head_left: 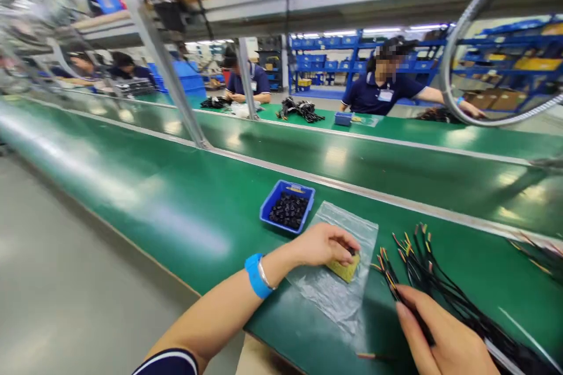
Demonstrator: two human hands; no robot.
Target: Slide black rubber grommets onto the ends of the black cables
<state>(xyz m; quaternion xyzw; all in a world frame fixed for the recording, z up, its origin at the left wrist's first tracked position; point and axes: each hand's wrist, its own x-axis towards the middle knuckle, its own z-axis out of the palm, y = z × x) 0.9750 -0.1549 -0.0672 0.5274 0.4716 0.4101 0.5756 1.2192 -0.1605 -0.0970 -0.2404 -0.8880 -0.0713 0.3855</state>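
My left hand (pixel 323 244) rests on a clear plastic bag (pixel 338 287) lying on the green bench, its fingertips pinching a small black part against a yellow sponge (pixel 345 269). On that wrist I wear a blue band and a thin bracelet. Lower right, my right hand (pixel 444 337) grips a bundle of black wires (pixel 440 287) whose coloured stripped ends fan out toward the bag. A small blue tray (pixel 268 205) filled with black ring-shaped parts stands just beyond the bag.
A metal rail (pixel 396 199) divides my green bench from a green conveyor belt (pixel 396 170). Several seated people in dark blue shirts work across the line, with black cable heaps (pixel 301 109) and a small blue bin (pixel 342 119). Slanted metal posts rise at left.
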